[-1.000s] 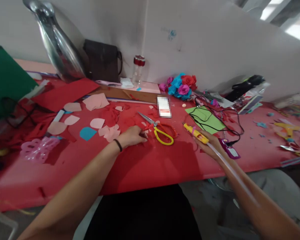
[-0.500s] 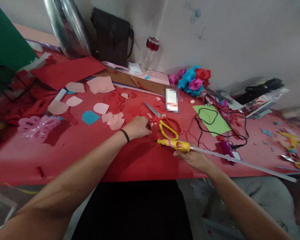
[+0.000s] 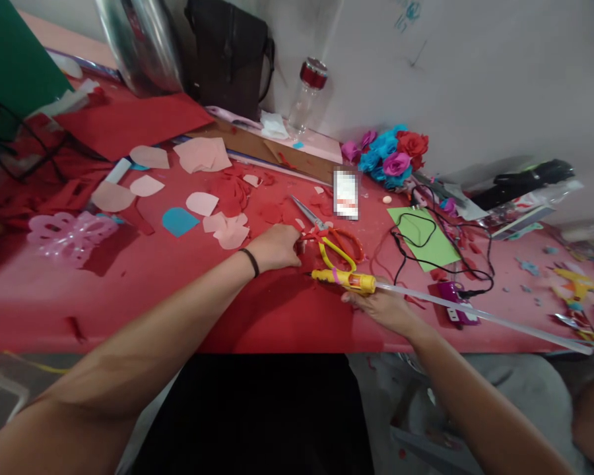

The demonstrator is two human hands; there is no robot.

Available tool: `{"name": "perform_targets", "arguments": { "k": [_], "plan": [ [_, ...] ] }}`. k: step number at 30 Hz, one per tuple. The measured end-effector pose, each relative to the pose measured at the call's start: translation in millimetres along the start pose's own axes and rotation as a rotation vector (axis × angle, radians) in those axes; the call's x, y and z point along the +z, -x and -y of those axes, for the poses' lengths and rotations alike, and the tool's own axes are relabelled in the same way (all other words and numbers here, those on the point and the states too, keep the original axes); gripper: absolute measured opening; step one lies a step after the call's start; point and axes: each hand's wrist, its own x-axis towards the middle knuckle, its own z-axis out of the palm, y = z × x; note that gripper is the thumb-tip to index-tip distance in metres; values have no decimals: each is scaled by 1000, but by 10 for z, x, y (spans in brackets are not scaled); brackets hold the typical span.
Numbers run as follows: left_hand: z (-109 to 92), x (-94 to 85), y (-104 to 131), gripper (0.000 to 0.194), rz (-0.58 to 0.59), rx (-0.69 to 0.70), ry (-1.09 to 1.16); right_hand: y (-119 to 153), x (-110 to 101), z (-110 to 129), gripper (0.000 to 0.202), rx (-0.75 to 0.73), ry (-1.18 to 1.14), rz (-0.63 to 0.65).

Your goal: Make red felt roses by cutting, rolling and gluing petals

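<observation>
My right hand (image 3: 389,310) is closed round a yellow glue gun (image 3: 356,282), its nozzle pointing left toward my other hand. A long translucent glue stick (image 3: 475,313) runs out of its back. Just left of the nozzle, my left hand (image 3: 277,247) lies low over the table with its fingers pinched together; what they hold is hidden. Scissors (image 3: 337,253) with a red and a yellow handle lie beyond the glue gun, beside my left fingers. Pink paper petals (image 3: 228,229) and a blue petal (image 3: 179,221) lie to the left of that hand.
On the red table (image 3: 143,300) stand a clear bottle (image 3: 304,105) and a dark bag (image 3: 230,59) at the back. Paper flowers (image 3: 393,155) lie back right. Black cable crosses green paper (image 3: 423,237) to a purple power strip (image 3: 458,305). Another person's leg (image 3: 519,402) is at right.
The view has tilted and shifted slightly. Both hands keep nearly the same places and grips, with the glue gun nozzle still close to my left hand.
</observation>
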Motion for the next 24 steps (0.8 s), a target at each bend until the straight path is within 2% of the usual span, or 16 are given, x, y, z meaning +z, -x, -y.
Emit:
{"name": "perform_targets", "arguments": {
  "k": [6, 17, 24],
  "plan": [
    [8, 10, -7, 17, -12, 4, 3, -18, -37, 69, 37, 36, 25, 5],
    [7, 3, -11, 19, 12, -5, 45, -32, -75, 6, 30, 87, 92, -13],
    [-12, -5, -4, 18, 22, -39, 16, -43, -62, -3, 31, 79, -28, -45]
  ]
}}
